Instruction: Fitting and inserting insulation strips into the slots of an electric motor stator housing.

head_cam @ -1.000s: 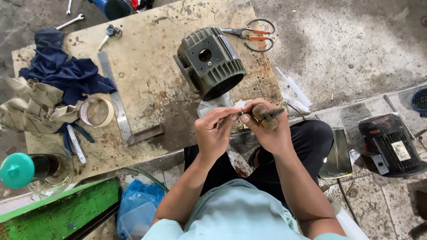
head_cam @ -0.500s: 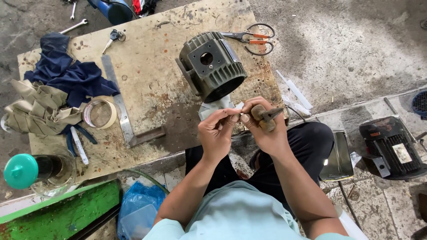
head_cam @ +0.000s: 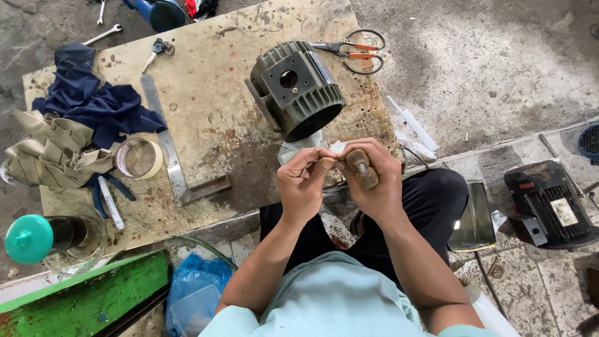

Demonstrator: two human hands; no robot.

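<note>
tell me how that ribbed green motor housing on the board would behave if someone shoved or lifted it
The motor housing looks like thick cast metal, so probably heavy for its size and rigid. It lies tilted on its rounded, finned side, so a sideways shove might rock or roll it a little, though the fins and flat mounting plate would likely check that. The fins should give grip.

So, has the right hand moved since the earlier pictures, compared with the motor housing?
No, hardly: the right hand stays just below the motor housing, its tool handle now more upright.

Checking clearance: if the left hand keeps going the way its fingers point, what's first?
Likely the right hand: the left hand fingers point right, pinching something small right beside it. Depth unclear.
</note>
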